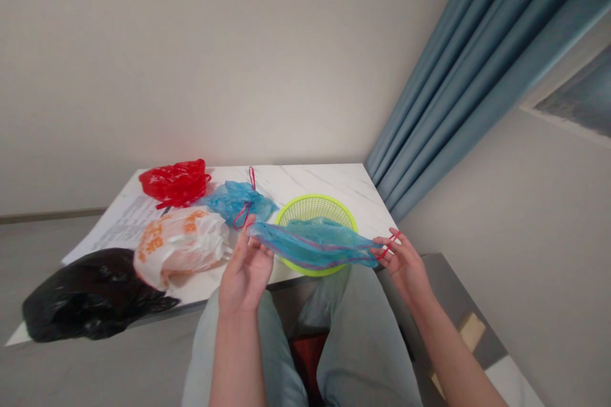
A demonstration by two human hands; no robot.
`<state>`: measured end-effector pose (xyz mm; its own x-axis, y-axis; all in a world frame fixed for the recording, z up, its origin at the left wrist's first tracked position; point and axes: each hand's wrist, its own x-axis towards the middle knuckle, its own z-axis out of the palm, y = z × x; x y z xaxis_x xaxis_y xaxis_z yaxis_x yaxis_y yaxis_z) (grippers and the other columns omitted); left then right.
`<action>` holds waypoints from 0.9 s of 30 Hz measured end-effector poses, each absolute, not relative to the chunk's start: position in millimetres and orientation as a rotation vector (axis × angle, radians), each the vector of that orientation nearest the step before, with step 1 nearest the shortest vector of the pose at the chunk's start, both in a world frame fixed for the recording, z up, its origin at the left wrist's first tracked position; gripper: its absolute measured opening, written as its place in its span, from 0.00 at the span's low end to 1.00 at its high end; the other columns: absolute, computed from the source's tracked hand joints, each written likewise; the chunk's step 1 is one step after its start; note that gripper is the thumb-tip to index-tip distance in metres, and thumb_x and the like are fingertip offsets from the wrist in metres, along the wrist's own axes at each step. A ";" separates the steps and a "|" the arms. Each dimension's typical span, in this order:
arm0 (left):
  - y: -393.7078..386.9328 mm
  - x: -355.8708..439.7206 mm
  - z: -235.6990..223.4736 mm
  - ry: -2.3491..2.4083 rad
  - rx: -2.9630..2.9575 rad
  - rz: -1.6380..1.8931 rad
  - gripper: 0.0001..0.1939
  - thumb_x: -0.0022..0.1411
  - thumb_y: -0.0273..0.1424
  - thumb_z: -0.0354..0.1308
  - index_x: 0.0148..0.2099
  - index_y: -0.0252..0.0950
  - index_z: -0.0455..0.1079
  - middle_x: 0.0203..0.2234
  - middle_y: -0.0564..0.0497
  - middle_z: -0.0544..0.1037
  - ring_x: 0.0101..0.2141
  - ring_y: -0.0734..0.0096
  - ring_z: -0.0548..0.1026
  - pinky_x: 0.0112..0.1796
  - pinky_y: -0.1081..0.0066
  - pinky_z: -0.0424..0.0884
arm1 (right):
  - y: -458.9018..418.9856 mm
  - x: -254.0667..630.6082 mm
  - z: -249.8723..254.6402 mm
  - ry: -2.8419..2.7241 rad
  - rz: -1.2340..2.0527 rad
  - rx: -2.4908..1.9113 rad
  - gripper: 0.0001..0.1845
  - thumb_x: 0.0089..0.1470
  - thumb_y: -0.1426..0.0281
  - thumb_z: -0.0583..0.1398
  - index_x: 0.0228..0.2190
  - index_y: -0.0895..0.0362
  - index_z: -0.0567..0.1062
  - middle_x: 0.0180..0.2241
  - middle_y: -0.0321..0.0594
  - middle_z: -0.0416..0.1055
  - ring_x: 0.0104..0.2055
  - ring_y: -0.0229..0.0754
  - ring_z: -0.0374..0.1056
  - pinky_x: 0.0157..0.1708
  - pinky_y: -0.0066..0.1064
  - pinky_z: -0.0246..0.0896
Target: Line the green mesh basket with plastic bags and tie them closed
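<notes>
A blue plastic bag [315, 243] with red drawstring handles is stretched flat between my two hands, above the near edge of the table. My left hand [245, 270] pinches its left end, fingers closed on the plastic. My right hand [403, 261] holds the right end with the red string looped over its fingers. Just behind the bag sits a lime-green plastic basket [315, 206]. A second blue bag [241, 200] with red strings lies crumpled on the table beyond my left hand.
On the white marble table [348, 184] lie a red bag [176, 182], a white and orange bag [179, 245], a black bag [90, 302] at the near left corner and printed paper [121, 222]. Blue curtains [477, 70] hang at right. My knees are below.
</notes>
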<state>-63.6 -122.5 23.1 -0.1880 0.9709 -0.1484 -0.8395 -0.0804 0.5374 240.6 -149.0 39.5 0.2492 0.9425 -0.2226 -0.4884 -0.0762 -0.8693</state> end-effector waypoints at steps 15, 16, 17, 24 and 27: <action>-124.7 -85.0 5.9 1.277 0.437 1.388 0.20 0.36 0.33 0.75 0.32 0.31 0.75 0.20 0.54 0.74 0.20 0.80 0.67 0.23 0.78 0.62 | -142.6 265.1 58.1 -0.331 1.213 -0.816 0.10 0.48 0.75 0.62 0.36 0.57 0.74 0.29 0.35 0.68 0.30 0.34 0.66 0.31 0.27 0.68; -124.5 -85.0 5.7 1.304 0.440 1.405 0.18 0.38 0.34 0.74 0.31 0.31 0.75 0.17 0.56 0.72 0.18 0.82 0.64 0.21 0.78 0.59 | -142.5 266.8 59.5 -0.310 1.239 -0.805 0.09 0.48 0.75 0.61 0.36 0.57 0.74 0.29 0.35 0.67 0.30 0.34 0.65 0.31 0.27 0.68; -124.2 -84.7 5.7 1.304 0.438 1.420 0.17 0.40 0.35 0.73 0.30 0.32 0.74 0.15 0.58 0.69 0.16 0.84 0.60 0.20 0.79 0.57 | -142.4 268.1 60.3 -0.296 1.269 -0.798 0.10 0.48 0.75 0.61 0.36 0.58 0.74 0.29 0.35 0.67 0.29 0.33 0.65 0.31 0.26 0.68; -119.4 -79.8 11.0 0.778 0.127 1.483 0.18 0.47 0.25 0.64 0.18 0.36 0.56 0.11 0.60 0.59 0.14 0.83 0.58 0.19 0.78 0.61 | -143.2 262.1 49.8 -0.276 1.440 -0.829 0.14 0.49 0.74 0.62 0.40 0.58 0.74 0.29 0.33 0.68 0.27 0.32 0.64 0.24 0.22 0.64; -117.1 -77.2 11.2 0.660 -0.001 1.608 0.09 0.47 0.22 0.61 0.22 0.36 0.63 0.17 0.58 0.70 0.20 0.80 0.68 0.27 0.76 0.70 | -144.0 255.9 42.9 -0.272 1.444 -0.875 0.16 0.49 0.73 0.63 0.43 0.58 0.74 0.30 0.33 0.70 0.26 0.31 0.64 0.21 0.21 0.63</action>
<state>-77.2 -117.1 11.2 -0.1671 0.9118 -0.3752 -0.9123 0.0012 0.4095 255.9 -144.0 42.9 0.1593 0.9288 -0.3346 -0.7433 -0.1101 -0.6598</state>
